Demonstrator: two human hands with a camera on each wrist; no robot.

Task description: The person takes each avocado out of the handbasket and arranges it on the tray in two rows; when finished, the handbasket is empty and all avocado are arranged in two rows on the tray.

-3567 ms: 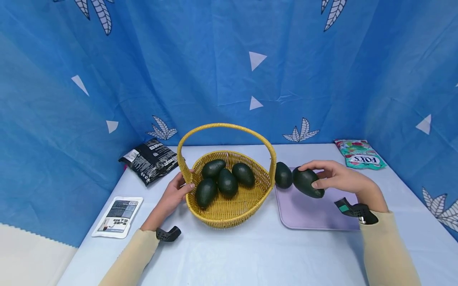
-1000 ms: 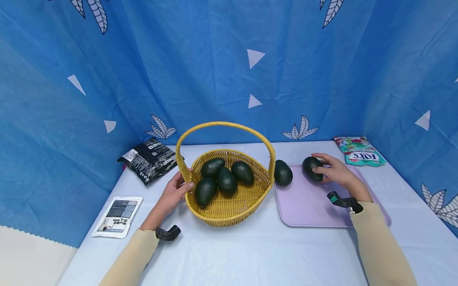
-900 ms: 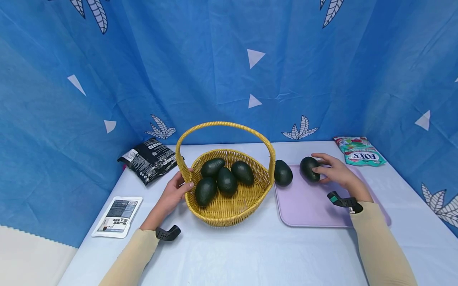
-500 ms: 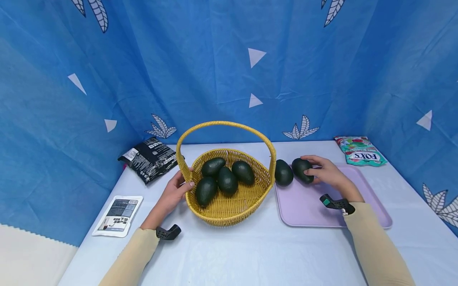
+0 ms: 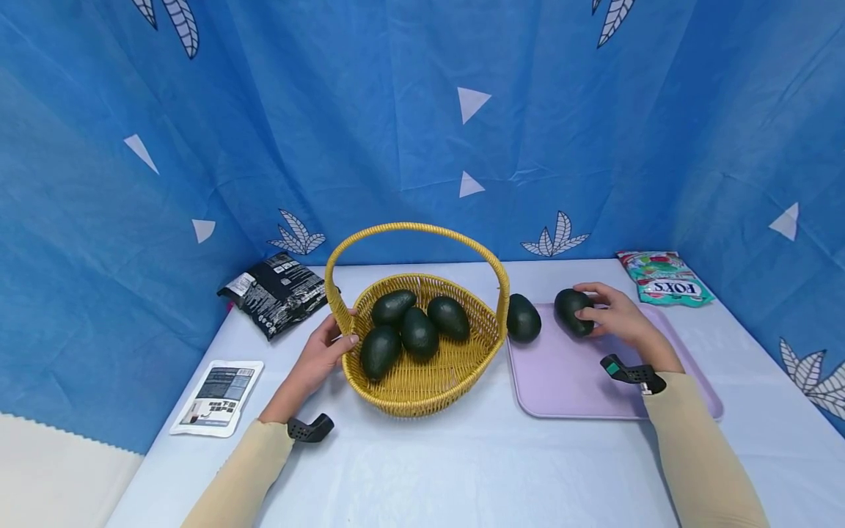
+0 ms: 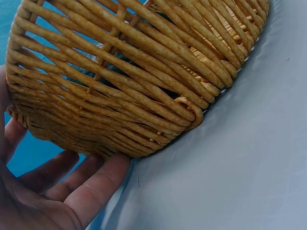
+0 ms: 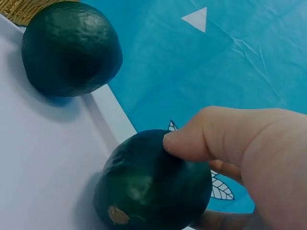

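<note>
My left hand (image 5: 326, 355) grips the left side of a yellow wicker basket (image 5: 409, 407), thumb over the rim and fingers against the outer weave, as the left wrist view shows. Several dark green avocados (image 5: 419, 336) lie inside the basket, under its tall arched handle. On the right, my right hand (image 5: 617, 315) holds another avocado (image 7: 148, 184) between thumb and fingers, at the back of a light purple tray (image 5: 587, 389). A second avocado (image 7: 72, 48) rests at the tray's back left corner, beside the basket, apart from the held one.
A black packet (image 5: 277, 293) lies behind the left hand, with a white pouch (image 5: 218, 398) nearer the front left. A green and red Fox's candy bag (image 5: 665, 279) lies at the back right. A blue curtain (image 5: 422, 132) closes off the back of the white table.
The right hand and its avocado came left over the tray, near the other avocado, half a second ago and are now back to the right. The left hand and basket stay put.
</note>
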